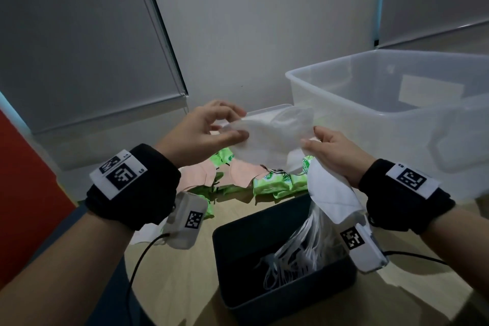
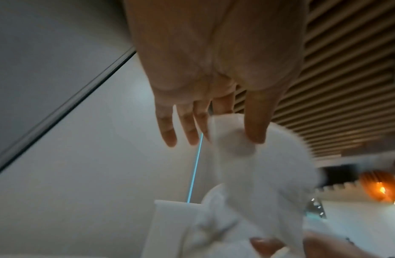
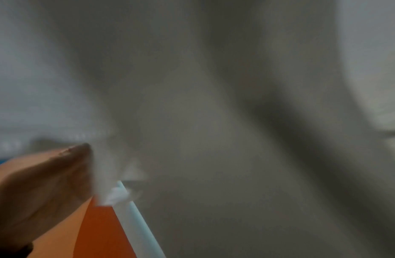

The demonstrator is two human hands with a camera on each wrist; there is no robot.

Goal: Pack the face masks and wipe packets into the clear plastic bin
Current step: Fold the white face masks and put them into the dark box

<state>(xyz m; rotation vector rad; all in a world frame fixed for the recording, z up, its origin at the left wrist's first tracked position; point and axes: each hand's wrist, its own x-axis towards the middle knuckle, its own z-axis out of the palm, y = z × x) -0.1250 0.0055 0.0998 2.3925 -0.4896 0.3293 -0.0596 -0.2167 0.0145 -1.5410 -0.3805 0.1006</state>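
My left hand [image 1: 244, 124] pinches the left edge of a white face mask [image 1: 267, 137] between thumb and fingers, held up over the table. In the left wrist view the same pinch by the left hand [image 2: 230, 135] on the white mask [image 2: 247, 165] shows. My right hand [image 1: 309, 137] grips the mask's right side together with a bunch of white masks [image 1: 330, 193] hanging below it. The clear plastic bin [image 1: 330, 63] stands at the right, beyond my right hand. Green wipe packets [image 1: 272, 184] and pink masks [image 1: 201, 174] lie on the table underneath. Blurred white mask fabric [image 3: 214, 104] fills the right wrist view.
A dark grey bin [image 1: 291, 296] sits on the wooden table [image 1: 172, 259] in front of me, with white ear loops [image 1: 291, 259] trailing into it. A grey wall and window blinds stand behind the table. An orange surface [image 1: 26, 193] is at the left.
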